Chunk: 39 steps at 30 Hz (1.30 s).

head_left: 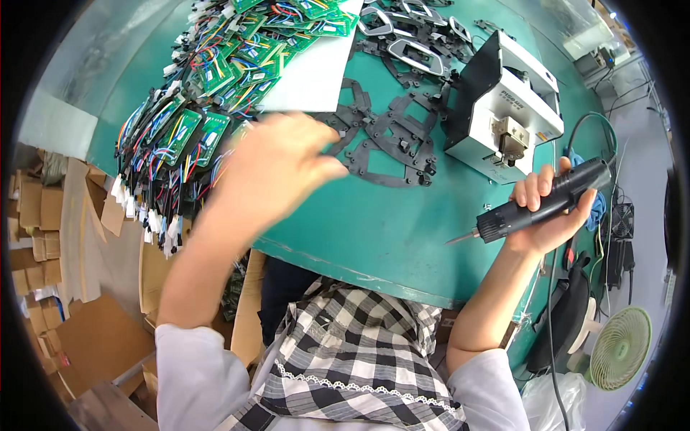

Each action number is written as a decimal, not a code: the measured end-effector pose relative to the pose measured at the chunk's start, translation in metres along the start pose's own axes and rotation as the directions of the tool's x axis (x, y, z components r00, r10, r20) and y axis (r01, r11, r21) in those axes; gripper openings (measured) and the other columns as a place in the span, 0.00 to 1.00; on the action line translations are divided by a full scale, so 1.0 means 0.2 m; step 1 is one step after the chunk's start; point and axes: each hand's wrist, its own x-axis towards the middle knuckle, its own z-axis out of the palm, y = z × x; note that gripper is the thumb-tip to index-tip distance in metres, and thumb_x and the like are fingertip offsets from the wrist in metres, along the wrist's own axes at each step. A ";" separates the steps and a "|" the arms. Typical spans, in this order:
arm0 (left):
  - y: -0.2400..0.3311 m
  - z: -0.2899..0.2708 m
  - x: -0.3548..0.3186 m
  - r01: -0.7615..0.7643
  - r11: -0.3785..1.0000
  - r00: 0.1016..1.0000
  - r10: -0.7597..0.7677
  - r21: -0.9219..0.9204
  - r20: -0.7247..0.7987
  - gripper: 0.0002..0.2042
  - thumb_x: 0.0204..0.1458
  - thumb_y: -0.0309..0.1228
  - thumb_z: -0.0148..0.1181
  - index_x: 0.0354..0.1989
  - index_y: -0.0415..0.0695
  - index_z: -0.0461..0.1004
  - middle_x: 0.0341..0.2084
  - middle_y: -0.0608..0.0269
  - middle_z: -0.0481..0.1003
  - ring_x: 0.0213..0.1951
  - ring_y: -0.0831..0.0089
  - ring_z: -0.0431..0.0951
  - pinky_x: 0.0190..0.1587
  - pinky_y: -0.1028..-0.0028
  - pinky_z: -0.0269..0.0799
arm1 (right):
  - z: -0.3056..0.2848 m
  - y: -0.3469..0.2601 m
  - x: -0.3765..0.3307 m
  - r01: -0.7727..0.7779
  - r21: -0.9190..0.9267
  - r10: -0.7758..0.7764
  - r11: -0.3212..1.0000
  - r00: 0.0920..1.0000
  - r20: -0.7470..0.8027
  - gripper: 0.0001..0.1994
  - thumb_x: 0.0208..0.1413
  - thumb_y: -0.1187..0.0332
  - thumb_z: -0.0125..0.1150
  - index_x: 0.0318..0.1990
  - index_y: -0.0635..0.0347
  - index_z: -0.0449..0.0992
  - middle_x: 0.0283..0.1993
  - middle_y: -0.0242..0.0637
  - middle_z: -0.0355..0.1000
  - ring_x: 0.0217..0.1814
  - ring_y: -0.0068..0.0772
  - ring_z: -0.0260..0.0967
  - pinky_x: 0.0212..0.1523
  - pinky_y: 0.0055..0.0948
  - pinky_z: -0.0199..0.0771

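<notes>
In my right hand [546,208] is a black electric screwdriver [543,201], fingers wrapped round its body and its thin bit pointing left over the table. My left hand [277,158], a little blurred, is above the table beside a pile of green circuit boards [205,136] with coloured wires. Its thumb stands apart from the curved fingers, and nothing shows between them. Just beyond its fingertips lie black plastic frames [402,136]. A white and black screw feeder box [503,108] stands at the right, close to the screwdriver.
The green table [359,241] curves toward me. A white sheet [309,79] lies under some boards. More frames with silver-grey rims [417,57] are at the back. Cardboard boxes [108,334] stand at the left; a green fan [622,348] and the screwdriver's cable [552,323] are at the right.
</notes>
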 end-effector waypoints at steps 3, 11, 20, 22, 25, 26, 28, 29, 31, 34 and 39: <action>0.06 0.29 0.10 -0.138 0.982 0.988 0.126 0.130 0.093 0.27 0.40 0.45 0.66 0.49 0.48 0.70 0.35 0.62 0.70 0.40 0.61 0.74 0.40 0.63 0.71 | -0.02 -0.01 -0.03 0.010 -0.021 -0.010 1.000 1.000 0.011 0.28 0.62 0.43 0.40 0.52 0.61 0.67 0.24 0.38 0.63 0.17 0.28 0.58 0.18 0.28 0.58; 0.09 0.28 0.58 -0.068 0.984 0.997 0.072 0.164 -0.020 0.13 0.50 0.42 0.59 0.38 0.47 0.76 0.37 0.61 0.73 0.41 0.60 0.75 0.40 0.62 0.72 | 0.00 -0.03 -0.05 0.041 -0.022 -0.042 0.999 0.999 -0.025 0.27 0.61 0.45 0.44 0.51 0.63 0.65 0.24 0.36 0.60 0.17 0.26 0.55 0.19 0.26 0.57; -0.16 0.57 1.03 -0.108 0.918 0.951 0.207 0.381 -0.231 0.10 0.50 0.33 0.57 0.40 0.49 0.73 0.36 0.64 0.74 0.43 0.63 0.75 0.44 0.62 0.70 | 0.01 0.00 -0.04 0.021 -0.096 -0.032 0.995 0.993 -0.114 0.26 0.62 0.45 0.42 0.51 0.62 0.66 0.23 0.36 0.60 0.17 0.26 0.56 0.18 0.26 0.57; -0.14 0.54 0.98 -0.116 0.933 0.909 0.238 0.340 -0.343 0.06 0.54 0.35 0.55 0.38 0.49 0.73 0.29 0.63 0.76 0.31 0.60 0.78 0.36 0.64 0.72 | 0.02 -0.01 -0.03 0.028 -0.089 -0.036 0.996 0.996 -0.085 0.26 0.63 0.45 0.41 0.52 0.62 0.66 0.23 0.35 0.60 0.17 0.25 0.55 0.18 0.26 0.57; -0.07 0.43 0.87 -0.119 0.985 0.800 0.169 0.125 -0.575 0.06 0.56 0.34 0.54 0.38 0.48 0.72 0.30 0.62 0.77 0.31 0.58 0.78 0.35 0.62 0.71 | 0.00 -0.02 -0.04 0.029 -0.098 -0.038 0.995 0.995 -0.092 0.27 0.63 0.44 0.39 0.52 0.61 0.65 0.22 0.37 0.61 0.16 0.28 0.60 0.17 0.30 0.63; -0.03 0.38 0.80 -0.126 0.990 0.791 0.139 0.064 -0.596 0.07 0.56 0.33 0.53 0.39 0.47 0.72 0.32 0.59 0.77 0.33 0.57 0.77 0.35 0.61 0.71 | -0.01 -0.03 -0.04 0.039 -0.085 -0.044 0.996 0.997 -0.060 0.27 0.63 0.44 0.39 0.52 0.61 0.64 0.22 0.37 0.62 0.16 0.28 0.60 0.17 0.30 0.63; 0.05 0.29 0.60 -0.073 0.996 0.857 0.037 -0.050 -0.514 0.07 0.57 0.32 0.52 0.40 0.47 0.72 0.32 0.57 0.77 0.35 0.55 0.77 0.36 0.60 0.71 | -0.04 -0.06 -0.04 0.058 -0.027 -0.057 0.998 0.998 0.036 0.28 0.63 0.44 0.40 0.54 0.62 0.63 0.24 0.38 0.62 0.16 0.28 0.60 0.18 0.29 0.62; 0.08 0.28 0.47 -0.037 0.996 0.927 0.002 -0.087 -0.376 0.06 0.56 0.30 0.50 0.40 0.46 0.72 0.32 0.55 0.76 0.37 0.54 0.76 0.37 0.59 0.71 | -0.05 -0.08 -0.04 0.062 0.002 -0.062 0.998 0.996 0.072 0.29 0.62 0.44 0.40 0.56 0.63 0.63 0.25 0.39 0.62 0.16 0.28 0.59 0.18 0.28 0.61; 0.16 0.37 0.28 -0.120 0.987 0.992 0.115 -0.110 -0.051 0.05 0.53 0.29 0.51 0.36 0.43 0.71 0.29 0.53 0.75 0.35 0.53 0.76 0.38 0.58 0.70 | -0.05 -0.09 -0.02 0.065 0.055 -0.073 0.996 0.987 0.144 0.30 0.62 0.43 0.41 0.56 0.64 0.62 0.25 0.39 0.62 0.16 0.27 0.58 0.18 0.28 0.61; 0.25 0.42 0.15 -0.226 0.974 0.970 0.227 -0.013 0.085 0.07 0.51 0.33 0.56 0.34 0.43 0.73 0.29 0.58 0.76 0.36 0.60 0.77 0.38 0.60 0.69 | -0.01 -0.05 -0.02 0.065 0.035 -0.069 0.997 0.989 0.130 0.30 0.62 0.43 0.41 0.56 0.64 0.63 0.25 0.38 0.62 0.16 0.27 0.59 0.17 0.27 0.60; -0.25 0.01 0.33 -0.194 0.901 0.945 0.278 0.389 -0.172 0.10 0.43 0.22 0.58 0.35 0.46 0.77 0.30 0.63 0.77 0.38 0.61 0.78 0.42 0.65 0.72 | -0.04 -0.05 -0.05 0.087 -0.061 -0.082 0.994 0.994 0.078 0.29 0.62 0.44 0.40 0.55 0.63 0.64 0.24 0.38 0.62 0.16 0.26 0.59 0.17 0.27 0.60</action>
